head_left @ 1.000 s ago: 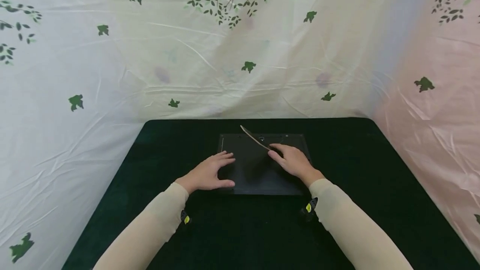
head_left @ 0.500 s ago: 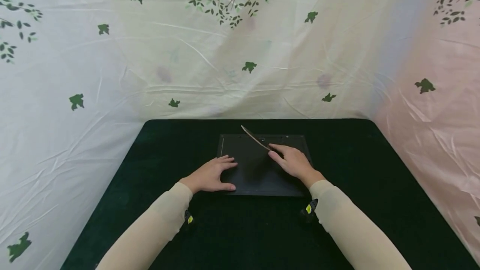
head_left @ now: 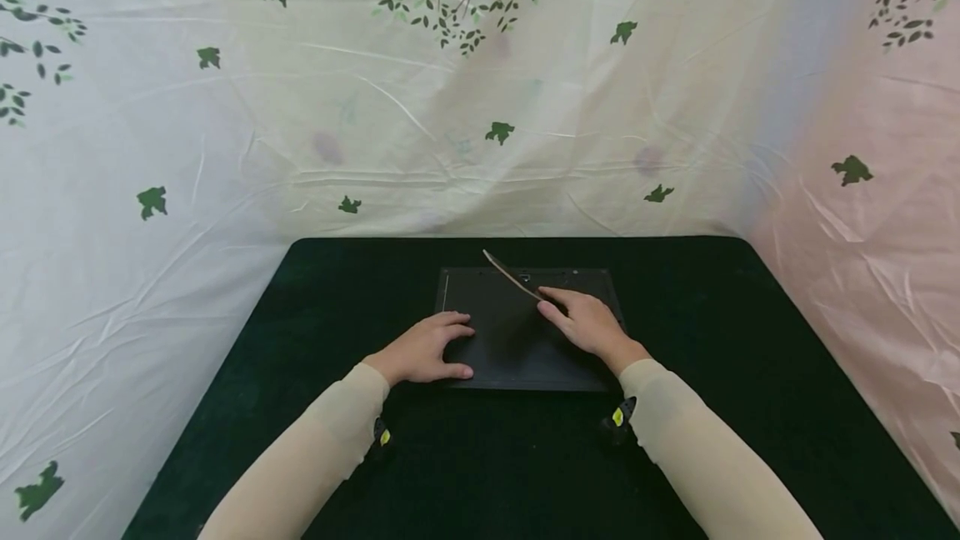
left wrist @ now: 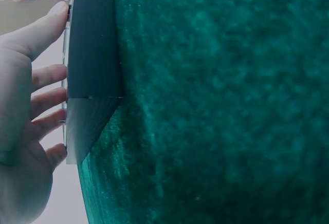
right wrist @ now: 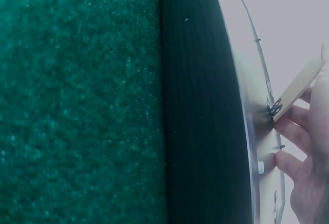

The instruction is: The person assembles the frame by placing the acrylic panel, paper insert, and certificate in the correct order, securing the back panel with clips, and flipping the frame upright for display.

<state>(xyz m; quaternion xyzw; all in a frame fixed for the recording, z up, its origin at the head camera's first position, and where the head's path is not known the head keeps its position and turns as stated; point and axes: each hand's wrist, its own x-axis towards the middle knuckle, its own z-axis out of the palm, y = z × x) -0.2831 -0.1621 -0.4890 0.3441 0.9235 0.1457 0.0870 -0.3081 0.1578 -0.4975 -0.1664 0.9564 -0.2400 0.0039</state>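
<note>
A dark picture frame (head_left: pixel 506 357) lies face down, its back with small metal tabs turned up. From that back a thin stand flap (head_left: pixel 512 275) with a pale edge slants up and to the left. My right hand (head_left: pixel 588 322) holds the flap near its lower end, thumb on the near side; in the right wrist view the flap (right wrist: pixel 300 88) meets the back beside a small dark metal fitting (right wrist: pixel 276 108). My left hand (head_left: pixel 427 348) lies over the frame's left side with fingers spread, and its fingertips (left wrist: pixel 57 98) touch the back edge in the left wrist view.
The frame lies on a table covered in dark green cloth (head_left: pixel 495 465). A pale curtain (head_left: pixel 405 107) printed with leaves hangs behind the table and along both sides. Each wrist carries a small black device (head_left: pixel 621 415).
My left hand has shifted slightly right and nearer to me on the frame's left side. The right hand and the flap look unmoved.
</note>
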